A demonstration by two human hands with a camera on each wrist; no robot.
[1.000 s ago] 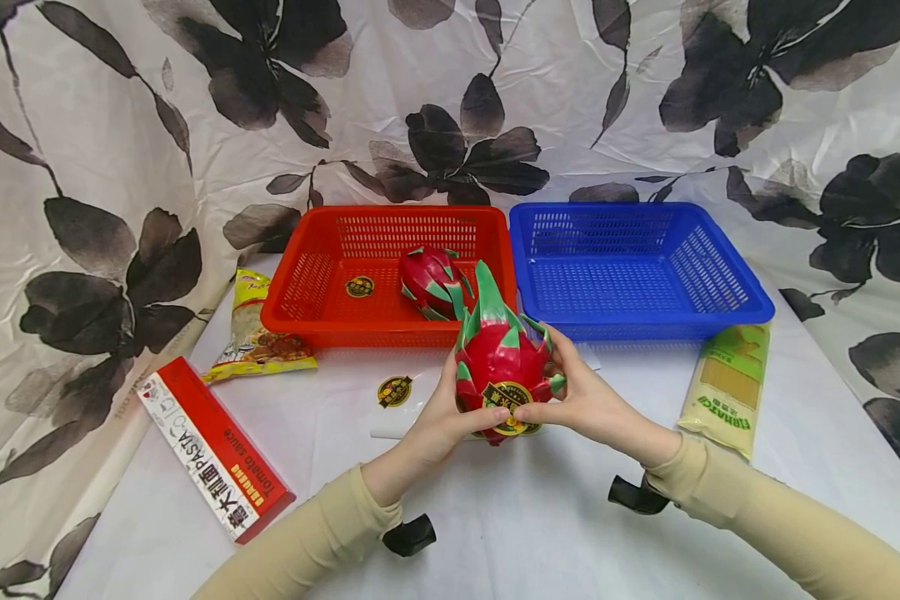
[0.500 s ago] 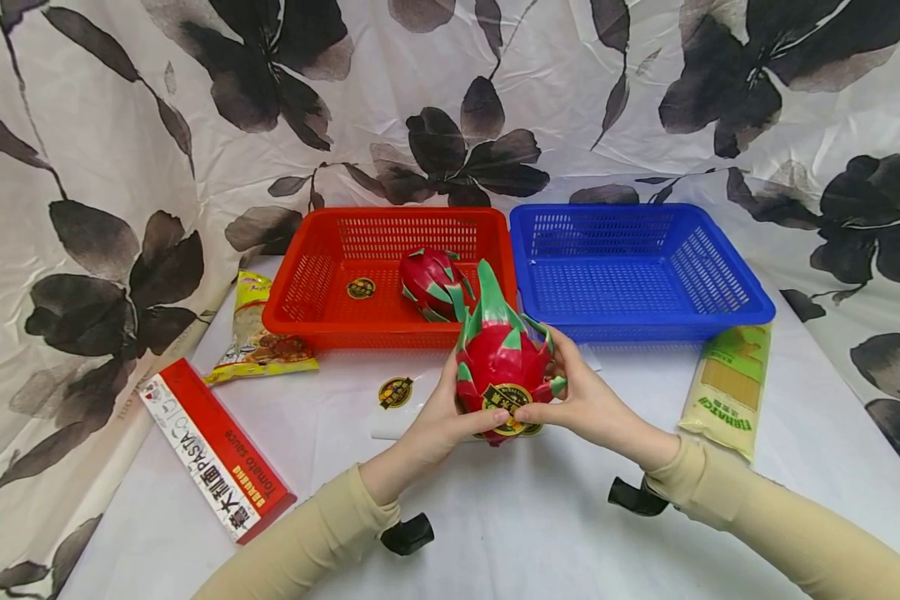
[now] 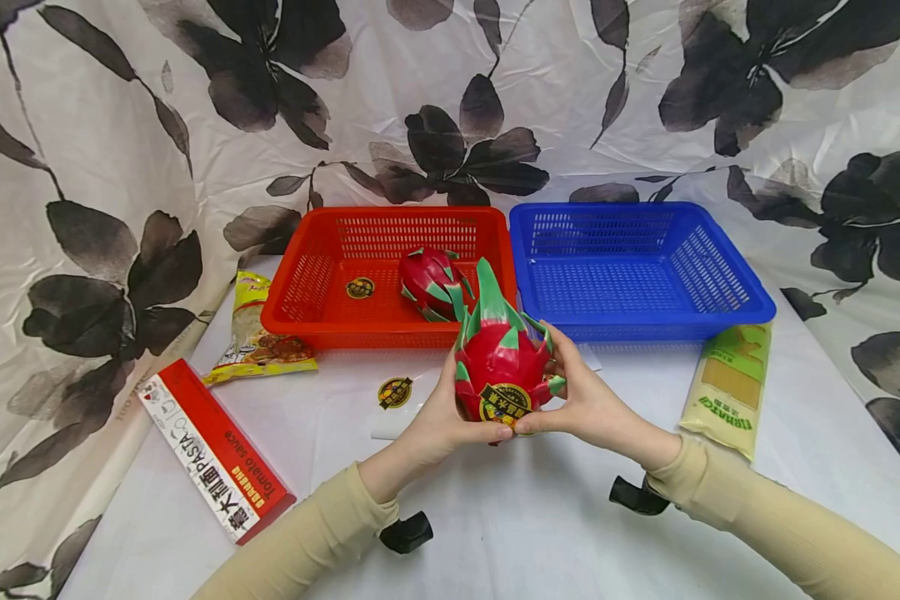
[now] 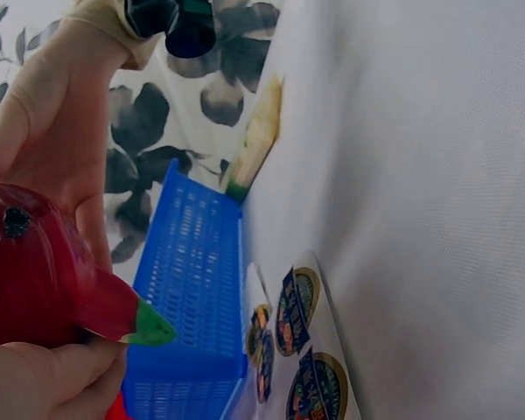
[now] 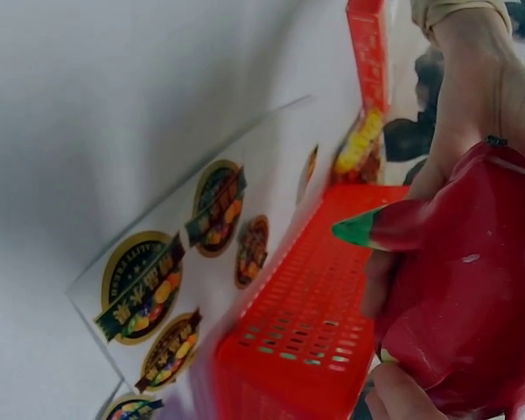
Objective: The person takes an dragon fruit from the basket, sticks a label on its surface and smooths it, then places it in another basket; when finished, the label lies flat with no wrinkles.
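Both hands hold a red dragon fruit with green-tipped scales, raised over the table in front of the baskets. My left hand grips its left side, and my right hand grips its right side. The thumbs nearly meet low on the near face. Just above them a round black-and-gold sticker lies on the skin. Behind the fruit, a white sheet of similar stickers lies on the table, partly hidden in the head view. Another dragon fruit rests in the red basket, which also bears a sticker.
A blue basket stands beside the red one. At left lie a yellow snack bag and a red-and-white pasta box. A green-and-yellow pasta packet lies at right. Floral cloth hangs behind.
The thumbs have slid down off the sticker to its lower edge, so more of the sticker shows. The dragon fruit and the baskets stay in place.
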